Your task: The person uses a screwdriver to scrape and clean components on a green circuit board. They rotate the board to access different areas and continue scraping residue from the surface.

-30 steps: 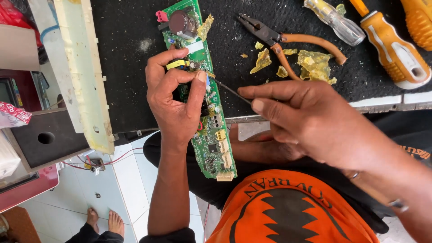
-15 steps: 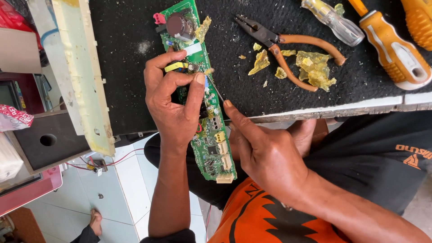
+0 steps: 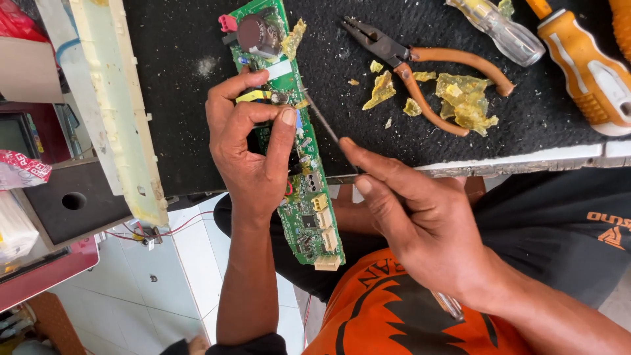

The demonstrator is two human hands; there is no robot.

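Two hands work over a black surface (image 3: 184,85). Left hand (image 3: 253,151) has its fingers closed around a long green circuit board (image 3: 309,197) jutting past the edge. Right hand (image 3: 420,223) pinches a thin metal probe (image 3: 322,118), tip on the board. Pliers (image 3: 420,72) and yellow glue scraps (image 3: 463,98) lie farther right.

Bright, even daylight, soft shadows, sharp focus, slight wide-angle edge stretch.

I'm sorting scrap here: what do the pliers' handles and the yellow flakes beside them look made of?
Pliers' handles: likely matte rubber or plastic sleeves, orange-brown, over dark metal jaws. Yellow flakes: translucent and glossy with ragged edges, probably hardened resin or glue; can't be sure.
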